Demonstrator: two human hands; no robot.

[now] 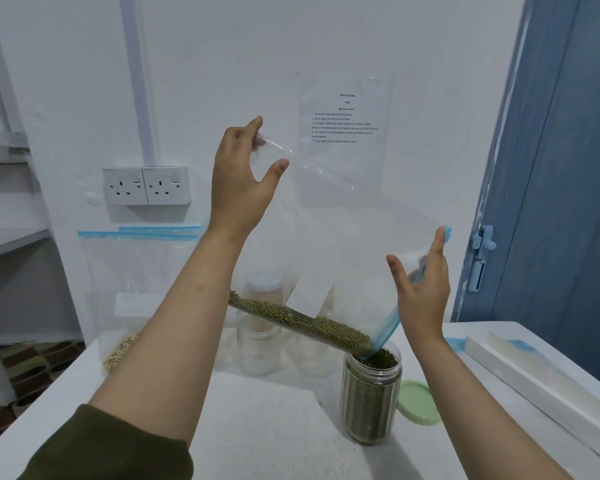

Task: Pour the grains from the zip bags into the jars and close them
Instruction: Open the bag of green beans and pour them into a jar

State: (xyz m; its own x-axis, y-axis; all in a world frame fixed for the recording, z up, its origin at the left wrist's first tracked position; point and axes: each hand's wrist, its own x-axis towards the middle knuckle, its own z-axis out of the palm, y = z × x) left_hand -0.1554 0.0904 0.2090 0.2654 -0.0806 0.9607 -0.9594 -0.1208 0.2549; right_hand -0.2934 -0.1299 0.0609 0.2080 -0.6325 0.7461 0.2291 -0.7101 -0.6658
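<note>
Pouring green grains from a tilted zip bag [343, 216] into a nearly full jar [371, 393] at five o'clock on the table [264, 427].

Best kept slow, spout corner over the jar mouth. Left hand [243, 174], raised at eleven o'clock, pinching the bag's bottom corner; right hand [423, 285], at three o'clock, pinching the blue zip edge, other fingers spread. Green lid [418, 401] lying just beside the jar.

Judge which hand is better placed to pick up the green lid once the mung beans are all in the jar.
The right hand, probably. It pinches the zip bag at its blue mouth, directly above the jar, and the green lid lies just right of that jar. The left hand holds the bag's raised corner, farther away.
</note>
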